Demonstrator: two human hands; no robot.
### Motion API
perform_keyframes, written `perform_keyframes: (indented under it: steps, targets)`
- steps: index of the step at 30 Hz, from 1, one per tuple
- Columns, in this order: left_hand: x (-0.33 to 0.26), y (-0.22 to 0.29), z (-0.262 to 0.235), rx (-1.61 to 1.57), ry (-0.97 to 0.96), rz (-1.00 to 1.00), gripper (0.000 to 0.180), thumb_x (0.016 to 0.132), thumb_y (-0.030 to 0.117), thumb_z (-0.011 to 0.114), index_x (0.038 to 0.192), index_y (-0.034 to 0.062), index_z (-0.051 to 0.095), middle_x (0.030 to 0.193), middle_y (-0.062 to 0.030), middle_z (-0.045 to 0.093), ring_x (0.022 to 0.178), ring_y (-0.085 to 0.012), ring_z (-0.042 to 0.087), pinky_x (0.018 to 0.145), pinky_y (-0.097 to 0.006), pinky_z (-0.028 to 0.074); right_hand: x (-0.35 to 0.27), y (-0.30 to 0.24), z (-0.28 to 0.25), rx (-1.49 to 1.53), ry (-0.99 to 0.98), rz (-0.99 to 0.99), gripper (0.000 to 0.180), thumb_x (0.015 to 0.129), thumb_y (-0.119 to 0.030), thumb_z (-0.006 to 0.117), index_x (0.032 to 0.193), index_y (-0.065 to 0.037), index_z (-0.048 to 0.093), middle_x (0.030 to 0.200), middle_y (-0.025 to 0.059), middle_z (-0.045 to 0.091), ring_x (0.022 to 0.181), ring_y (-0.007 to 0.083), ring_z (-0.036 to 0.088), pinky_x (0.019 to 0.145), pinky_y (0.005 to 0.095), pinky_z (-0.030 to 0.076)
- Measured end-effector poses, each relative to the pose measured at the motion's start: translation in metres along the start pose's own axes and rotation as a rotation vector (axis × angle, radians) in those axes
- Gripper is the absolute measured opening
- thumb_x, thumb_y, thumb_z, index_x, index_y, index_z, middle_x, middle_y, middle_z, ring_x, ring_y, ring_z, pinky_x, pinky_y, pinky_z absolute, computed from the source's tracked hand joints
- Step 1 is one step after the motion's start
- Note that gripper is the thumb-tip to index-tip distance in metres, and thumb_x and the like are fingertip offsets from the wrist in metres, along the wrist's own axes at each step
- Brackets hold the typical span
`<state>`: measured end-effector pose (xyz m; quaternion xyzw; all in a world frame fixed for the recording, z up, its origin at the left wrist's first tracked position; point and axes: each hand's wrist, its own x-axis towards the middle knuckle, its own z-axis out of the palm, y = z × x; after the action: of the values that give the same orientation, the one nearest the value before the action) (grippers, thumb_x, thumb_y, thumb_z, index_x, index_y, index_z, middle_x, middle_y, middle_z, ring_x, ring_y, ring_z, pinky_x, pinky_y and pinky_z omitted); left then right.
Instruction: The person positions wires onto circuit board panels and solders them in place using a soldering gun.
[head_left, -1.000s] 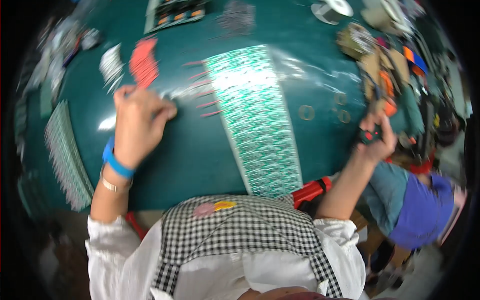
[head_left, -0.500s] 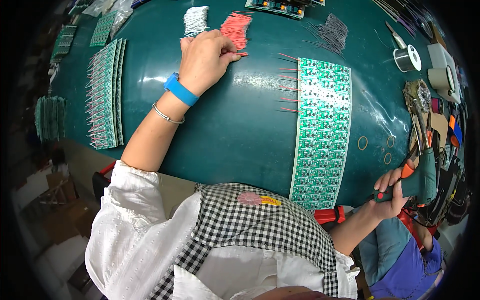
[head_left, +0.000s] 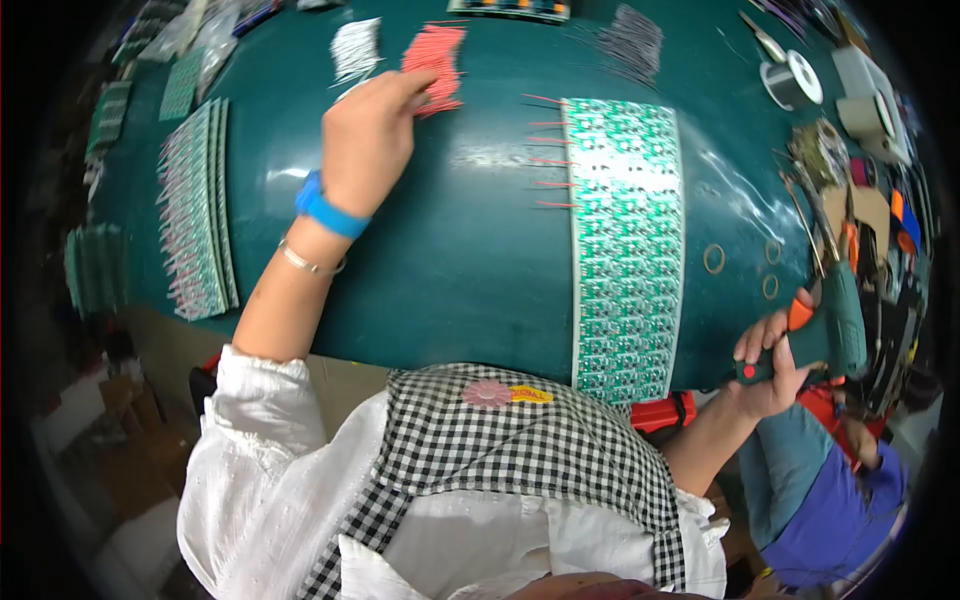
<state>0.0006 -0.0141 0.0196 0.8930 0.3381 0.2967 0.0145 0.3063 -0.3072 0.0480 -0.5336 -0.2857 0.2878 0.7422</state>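
The red wires (head_left: 434, 55) lie in a loose bundle near the far edge of your view, flat on the green tabletop (head_left: 450, 280). Your left hand (head_left: 368, 135) reaches over them, its thumb and fingers drawn together at the bundle's lower part; you cannot tell from here whether a wire is pinched between them. Just left of the bundle are the white wires (head_left: 356, 48), and well to its right the dark grey wires (head_left: 632, 45). Below those lies the circuit board panel (head_left: 625, 250), with red leads jutting from its upper left edge. Far right, your right hand (head_left: 775, 375) has its fingers curled around a dark handle (head_left: 748, 371) with a red dot. A stack of boards (head_left: 208, 210) stands at far left.
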Motion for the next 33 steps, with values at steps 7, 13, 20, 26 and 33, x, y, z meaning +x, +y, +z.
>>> perform_keyframes:
  steps: [7, 13, 20, 26, 33]
  targets:
    - [-0.029, 0.017, -0.001, -0.686, -0.11, -0.528, 0.012, 0.094, 0.002, 0.058, 0.106, -0.0007, 0.061, 0.093, -0.0062, 0.07, 0.076, -0.0087, 0.061, 0.064, -0.02, 0.048, 0.005, 0.002, 0.023, -0.055, 0.094, 0.077, 0.057, 0.078, -0.013, 0.06, 0.127, 0.012, 0.045, 0.062, 0.0096, 0.053, 0.042, 0.0157, 0.049, 0.042, 0.0275, 0.041]
    - [-0.047, -0.009, 0.029, -0.801, -0.287, -0.435, 0.015, 0.092, -0.002, 0.06, 0.105, -0.0053, 0.066, 0.103, -0.0089, 0.069, 0.089, -0.0115, 0.063, 0.078, -0.022, 0.049, -0.001, 0.004, 0.004, 0.158, 0.0, 0.087, 0.047, 0.078, -0.006, 0.064, 0.121, 0.008, 0.051, 0.072, 0.0092, 0.057, 0.049, 0.0147, 0.055, 0.046, 0.0281, 0.046]
    - [-0.046, -0.007, 0.03, -0.766, -0.304, -0.318, 0.016, 0.092, -0.004, 0.059, 0.105, -0.0069, 0.067, 0.102, -0.0083, 0.067, 0.093, -0.014, 0.062, 0.086, -0.025, 0.05, -0.011, 0.002, -0.005, 0.164, 0.034, 0.114, 0.045, 0.077, -0.007, 0.064, 0.118, 0.008, 0.052, 0.071, 0.0088, 0.058, 0.05, 0.0142, 0.054, 0.046, 0.0286, 0.046]
    - [-0.039, 0.032, 0.005, -0.899, -0.212, -0.444, 0.016, 0.094, 0.001, 0.059, 0.106, -0.0073, 0.066, 0.098, -0.0082, 0.064, 0.086, -0.0129, 0.06, 0.079, -0.025, 0.05, -0.016, 0.002, 0.007, 0.189, -0.013, 0.107, 0.05, 0.076, -0.007, 0.064, 0.122, 0.008, 0.051, 0.073, 0.0089, 0.058, 0.052, 0.0136, 0.055, 0.05, 0.0274, 0.047]
    - [-0.001, 0.141, -0.014, -1.427, -0.902, -0.773, 0.02, 0.094, 0.01, 0.061, 0.106, -0.0058, 0.063, 0.084, -0.012, 0.07, 0.061, -0.0123, 0.063, 0.054, -0.024, 0.051, -0.023, 0.005, 0.04, 0.125, -0.17, 0.099, 0.062, 0.076, -0.006, 0.061, 0.132, 0.01, 0.04, 0.105, 0.0295, 0.062, 0.092, 0.0314, 0.065, 0.068, 0.032, 0.055]
